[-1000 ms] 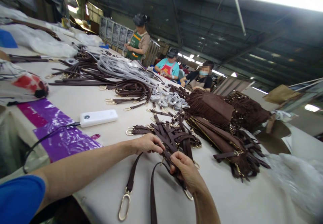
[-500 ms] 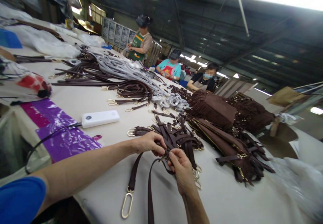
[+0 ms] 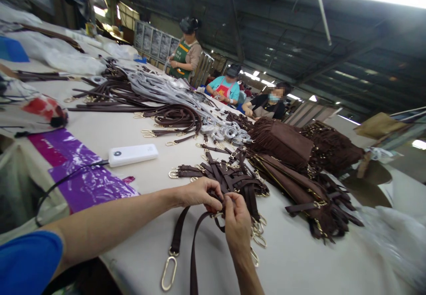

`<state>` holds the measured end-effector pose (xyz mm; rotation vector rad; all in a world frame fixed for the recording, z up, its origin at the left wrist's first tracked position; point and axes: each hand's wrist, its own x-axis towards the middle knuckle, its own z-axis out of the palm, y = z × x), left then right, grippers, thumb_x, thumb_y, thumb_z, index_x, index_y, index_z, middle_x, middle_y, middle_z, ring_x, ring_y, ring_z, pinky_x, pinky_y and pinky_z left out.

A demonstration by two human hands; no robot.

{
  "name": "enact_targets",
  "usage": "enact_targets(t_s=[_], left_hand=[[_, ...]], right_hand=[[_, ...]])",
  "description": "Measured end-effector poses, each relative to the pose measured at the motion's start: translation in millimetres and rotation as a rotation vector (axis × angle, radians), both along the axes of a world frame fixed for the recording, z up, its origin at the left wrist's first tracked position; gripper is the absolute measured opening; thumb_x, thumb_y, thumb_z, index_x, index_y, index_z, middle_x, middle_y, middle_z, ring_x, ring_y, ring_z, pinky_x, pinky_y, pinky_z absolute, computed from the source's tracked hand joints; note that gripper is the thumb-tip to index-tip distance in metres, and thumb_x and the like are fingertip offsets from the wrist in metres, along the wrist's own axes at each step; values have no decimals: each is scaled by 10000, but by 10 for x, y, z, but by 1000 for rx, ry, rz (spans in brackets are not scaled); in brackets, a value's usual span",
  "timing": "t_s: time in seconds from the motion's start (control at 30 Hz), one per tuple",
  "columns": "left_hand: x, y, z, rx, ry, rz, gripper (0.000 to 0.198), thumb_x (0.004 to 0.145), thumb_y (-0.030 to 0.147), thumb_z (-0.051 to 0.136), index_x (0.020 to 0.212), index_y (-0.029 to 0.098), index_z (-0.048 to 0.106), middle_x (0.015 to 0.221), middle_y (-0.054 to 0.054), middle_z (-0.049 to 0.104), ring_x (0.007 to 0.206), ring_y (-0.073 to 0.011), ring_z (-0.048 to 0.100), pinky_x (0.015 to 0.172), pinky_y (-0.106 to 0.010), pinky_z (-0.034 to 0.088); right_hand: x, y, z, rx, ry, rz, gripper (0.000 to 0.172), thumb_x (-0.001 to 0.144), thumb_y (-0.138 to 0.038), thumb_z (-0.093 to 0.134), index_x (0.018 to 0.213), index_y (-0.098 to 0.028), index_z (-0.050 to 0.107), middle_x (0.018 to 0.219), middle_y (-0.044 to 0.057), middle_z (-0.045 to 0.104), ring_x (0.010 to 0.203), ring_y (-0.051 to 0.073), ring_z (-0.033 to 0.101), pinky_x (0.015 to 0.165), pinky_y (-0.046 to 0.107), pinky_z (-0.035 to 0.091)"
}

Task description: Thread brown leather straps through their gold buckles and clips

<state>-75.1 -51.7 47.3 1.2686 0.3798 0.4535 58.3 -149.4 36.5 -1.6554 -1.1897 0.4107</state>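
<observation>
My left hand and my right hand meet over a dark brown leather strap on the white table. Both pinch the strap where a small gold fitting sits between the fingertips. The strap runs back toward me in two lengths, one ending in a gold oval clasp. Just beyond my fingers lies a pile of short brown straps with gold buckles. More gold rings lie right of my right hand.
A white power bank with a black cable lies on the left beside a purple plastic sheet. Brown fringed bags are heaped at the right. Long brown and grey straps cover the far table, where three people work.
My right hand has moved up and left to meet my left hand on the strap. The strap's loop has drawn closer between them.
</observation>
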Motion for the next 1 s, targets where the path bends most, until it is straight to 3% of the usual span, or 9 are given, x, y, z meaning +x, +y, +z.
enact_targets(t_s=[0.07, 0.17, 0.27, 0.4, 0.57, 0.73, 1.0], left_hand=[[28, -9, -33, 47, -30, 21, 307, 554, 226, 790, 768, 132, 590, 602, 5, 639, 547, -118, 605, 543, -231, 487], [51, 4, -70, 140, -59, 76, 275, 572, 225, 775, 756, 126, 597, 610, 17, 619, 543, -89, 560, 534, -207, 452], [24, 46, -55, 195, -38, 49, 250, 589, 189, 739, 799, 124, 619, 649, 26, 612, 568, -81, 540, 547, -202, 439], [-55, 107, 39, 154, 35, -79, 321, 574, 111, 666, 893, 138, 635, 718, 25, 627, 630, -95, 564, 600, -215, 456], [-84, 128, 82, 153, 84, -86, 244, 670, 205, 635, 904, 134, 647, 718, -3, 638, 675, -117, 593, 664, -239, 456], [-49, 108, 6, 412, 112, 27, 208, 654, 281, 715, 782, 137, 635, 710, 7, 618, 654, -110, 525, 599, -209, 385], [-62, 59, 77, 878, 238, 161, 226, 604, 147, 773, 661, 149, 555, 725, 23, 516, 694, -113, 453, 621, -211, 326]], right_hand=[[32, -16, 64, -11, -66, 6, 387, 886, -564, 465, 868, -201, 597, 733, 31, 627, 691, 212, 578, 643, 310, 450], [88, -37, 132, -84, 125, 213, 400, 830, -538, 582, 1033, -194, 591, 862, 51, 668, 819, 238, 626, 735, 336, 497], [145, -47, 120, -182, 270, 378, 590, 753, -434, 713, 1238, -193, 479, 845, 33, 660, 724, 214, 634, 633, 320, 527], [245, -38, 58, -114, -18, 316, 527, 782, -352, 676, 1245, -189, 482, 774, -3, 616, 641, 172, 588, 583, 278, 479], [296, -36, 90, -71, -254, 267, 372, 823, -301, 577, 1172, -182, 525, 760, 5, 629, 628, 174, 591, 579, 272, 457], [241, -55, 142, -63, -351, 294, 354, 792, -231, 568, 1142, -190, 530, 793, 10, 647, 660, 185, 617, 612, 273, 477], [216, -62, 136, -65, -472, 378, 359, 826, -235, 560, 1181, -206, 517, 997, 72, 663, 874, 246, 640, 806, 342, 502]])
